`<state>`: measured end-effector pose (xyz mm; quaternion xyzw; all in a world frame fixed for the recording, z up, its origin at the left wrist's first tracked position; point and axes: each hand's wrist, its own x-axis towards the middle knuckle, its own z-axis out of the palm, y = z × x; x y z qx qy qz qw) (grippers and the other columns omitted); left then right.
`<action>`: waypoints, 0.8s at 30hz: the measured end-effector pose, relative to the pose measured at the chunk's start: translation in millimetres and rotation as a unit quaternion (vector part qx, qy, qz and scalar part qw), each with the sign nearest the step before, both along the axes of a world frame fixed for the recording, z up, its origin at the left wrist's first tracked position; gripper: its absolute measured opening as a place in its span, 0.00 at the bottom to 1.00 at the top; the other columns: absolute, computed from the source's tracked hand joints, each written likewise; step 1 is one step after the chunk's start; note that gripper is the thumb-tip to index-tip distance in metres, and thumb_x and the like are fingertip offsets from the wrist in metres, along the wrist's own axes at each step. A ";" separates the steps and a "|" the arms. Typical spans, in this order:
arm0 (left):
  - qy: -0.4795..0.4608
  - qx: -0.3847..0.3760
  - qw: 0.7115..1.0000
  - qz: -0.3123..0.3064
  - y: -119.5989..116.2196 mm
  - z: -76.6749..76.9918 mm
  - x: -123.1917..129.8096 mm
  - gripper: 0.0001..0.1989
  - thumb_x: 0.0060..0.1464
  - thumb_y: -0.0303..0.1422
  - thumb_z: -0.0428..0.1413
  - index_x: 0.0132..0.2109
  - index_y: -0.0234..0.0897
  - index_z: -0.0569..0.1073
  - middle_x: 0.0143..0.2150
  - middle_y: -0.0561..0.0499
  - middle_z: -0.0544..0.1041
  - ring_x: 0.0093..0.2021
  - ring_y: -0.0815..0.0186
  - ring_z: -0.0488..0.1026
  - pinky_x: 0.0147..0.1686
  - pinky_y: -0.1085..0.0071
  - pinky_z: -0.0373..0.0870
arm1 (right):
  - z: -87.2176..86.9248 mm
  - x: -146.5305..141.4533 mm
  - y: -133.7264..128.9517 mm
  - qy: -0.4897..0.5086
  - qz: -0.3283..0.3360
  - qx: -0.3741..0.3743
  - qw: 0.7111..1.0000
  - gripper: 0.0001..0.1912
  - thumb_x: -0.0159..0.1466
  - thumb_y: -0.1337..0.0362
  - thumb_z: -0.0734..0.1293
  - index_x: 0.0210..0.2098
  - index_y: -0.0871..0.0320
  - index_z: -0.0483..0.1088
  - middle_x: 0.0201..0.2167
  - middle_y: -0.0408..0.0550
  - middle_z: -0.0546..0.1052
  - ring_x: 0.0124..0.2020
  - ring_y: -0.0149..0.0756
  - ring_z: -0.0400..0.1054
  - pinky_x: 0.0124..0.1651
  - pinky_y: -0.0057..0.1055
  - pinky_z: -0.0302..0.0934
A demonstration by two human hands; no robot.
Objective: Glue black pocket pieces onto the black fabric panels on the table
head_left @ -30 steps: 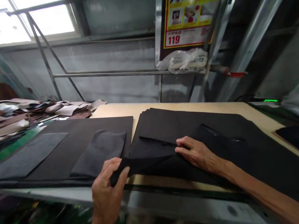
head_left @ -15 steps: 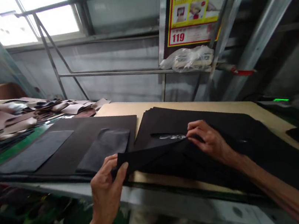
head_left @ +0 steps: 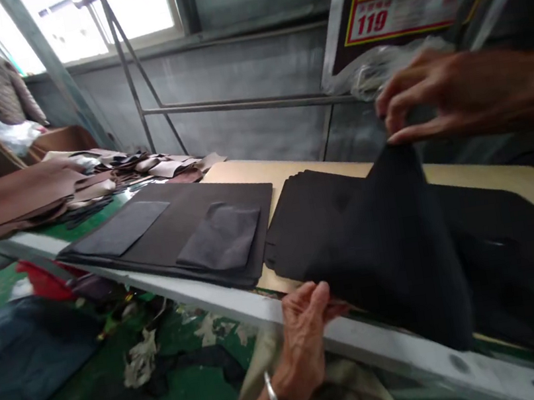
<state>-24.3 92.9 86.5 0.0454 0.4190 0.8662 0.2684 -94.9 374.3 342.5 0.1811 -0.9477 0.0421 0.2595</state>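
Note:
My right hand [head_left: 420, 100] is raised over the bench, thumb and fingers pinching one corner of a black cloth piece [head_left: 404, 246]. The piece hangs down from it in a slanting fold, its lower part slightly blurred. Low at the bench's front edge, my left hand [head_left: 304, 331], with a bracelet at the wrist, has its fingers closed at the near edge of the same piece; the fingertips are partly hidden. Beneath lies a fanned stack of black cloth pieces [head_left: 308, 207]. More dark cloth [head_left: 509, 244] is spread to the right.
Left of the stack, a dark pile [head_left: 215, 191] bears two smaller grey-black pieces [head_left: 222, 237]. Brown and beige scraps [head_left: 20, 197] cover the bench's far left. A metal frame [head_left: 233, 105] stands behind. Scraps and a blue cloth [head_left: 28, 349] lie on the green floor.
My right hand has risen, lifting the cloth corner well above the stack. My left hand has gone down to the bench's front edge. The view has swung left.

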 end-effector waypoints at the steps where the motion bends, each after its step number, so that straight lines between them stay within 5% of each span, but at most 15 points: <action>1: -0.036 0.012 0.999 -0.003 4.1 -5.4 5.0 0.23 0.44 0.50 0.68 0.30 0.34 0.71 0.31 0.49 0.76 0.34 0.64 0.75 0.39 0.69 0.75 | -11.8 -18.7 -5.0 -0.063 0.007 0.096 0.993 0.20 0.48 0.47 0.74 0.21 0.59 0.75 0.31 0.44 0.75 0.41 0.34 0.66 0.53 0.43 0.58; 3: -0.087 0.024 0.996 -0.003 9.5 -12.7 9.2 0.25 0.40 0.50 0.71 0.29 0.34 0.70 0.30 0.49 0.75 0.34 0.64 0.76 0.37 0.69 0.76 | -38.5 -50.7 -15.2 -0.145 -0.012 0.183 0.972 0.13 0.50 0.59 0.77 0.24 0.62 0.76 0.33 0.46 0.75 0.41 0.34 0.63 0.54 0.42 0.57; 5: -0.120 0.025 0.992 0.003 11.9 -15.4 6.3 0.27 0.35 0.50 0.72 0.28 0.35 0.69 0.28 0.51 0.74 0.32 0.66 0.75 0.36 0.71 0.76 | -63.9 -74.7 -21.9 -0.188 -0.034 0.192 0.963 0.08 0.52 0.68 0.77 0.25 0.65 0.76 0.34 0.48 0.75 0.40 0.33 0.61 0.52 0.38 0.55; 9: -0.165 0.011 0.986 -0.013 13.0 -13.7 -9.2 0.26 0.35 0.46 0.73 0.28 0.33 0.69 0.26 0.51 0.73 0.29 0.68 0.74 0.35 0.71 0.77 | -99.1 -106.1 -18.5 -0.222 -0.018 0.214 0.951 0.07 0.56 0.69 0.75 0.26 0.65 0.75 0.34 0.50 0.75 0.36 0.30 0.59 0.46 0.32 0.52; 15: -0.230 -0.041 0.972 0.006 11.4 -10.4 -22.6 0.10 0.57 0.30 0.61 0.35 0.33 0.66 0.29 0.50 0.74 0.30 0.66 0.77 0.38 0.67 0.78 | -129.9 -131.0 -8.3 -0.225 -0.027 0.213 0.950 0.06 0.58 0.68 0.74 0.27 0.65 0.75 0.32 0.48 0.73 0.34 0.29 0.57 0.42 0.29 0.50; 19: -0.230 -0.022 0.971 0.060 5.0 -12.6 -22.1 0.13 0.53 0.26 0.64 0.37 0.36 0.65 0.31 0.54 0.73 0.30 0.67 0.77 0.41 0.63 0.79 | -145.5 -135.4 -9.3 -0.220 -0.006 0.199 0.955 0.05 0.59 0.68 0.73 0.29 0.64 0.75 0.34 0.51 0.74 0.35 0.31 0.58 0.41 0.30 0.50; 24: -0.201 -0.039 0.978 0.043 2.3 -16.4 -21.4 0.18 0.49 0.32 0.68 0.38 0.36 0.64 0.33 0.50 0.75 0.34 0.63 0.79 0.41 0.66 0.78 | -156.4 -138.9 -5.2 -0.201 0.017 0.176 0.964 0.05 0.60 0.69 0.73 0.30 0.64 0.74 0.34 0.52 0.73 0.37 0.34 0.57 0.43 0.33 0.51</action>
